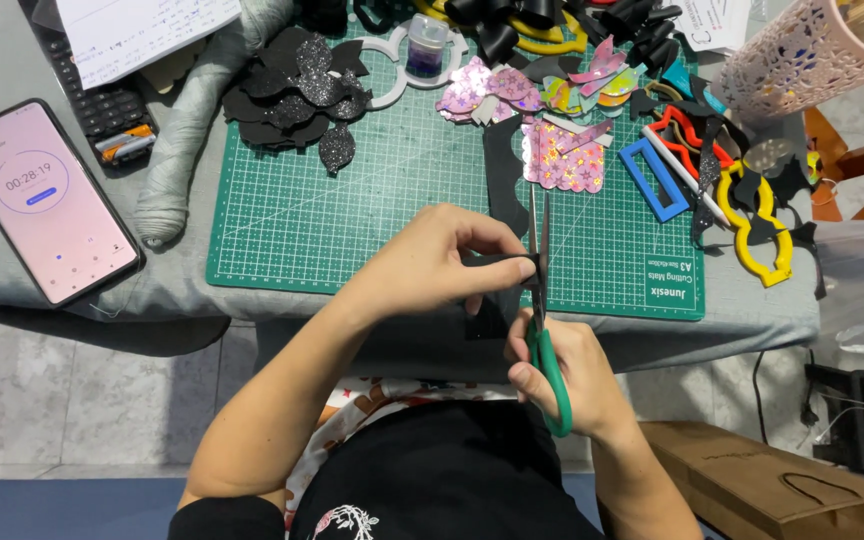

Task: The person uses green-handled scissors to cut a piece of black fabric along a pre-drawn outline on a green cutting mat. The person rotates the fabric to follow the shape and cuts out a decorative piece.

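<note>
My left hand (432, 262) pinches a piece of black sheet material (492, 315) at the near edge of the green cutting mat (352, 210). My right hand (567, 375) grips green-handled scissors (542, 300), blades pointing away from me and closed against the black piece right beside my left fingertips. A long black strip (502, 170) runs up the mat from the blades. Part of the black piece is hidden behind my fingers.
A pile of black glitter cut-outs (297, 90) lies at the mat's far left. Shiny pink and holographic shapes (552, 110), a blue rectangular template (657, 180) and yellow and red templates (762, 230) lie to the right. A phone showing a timer (42, 200) sits left, a perforated pink container (802, 55) far right.
</note>
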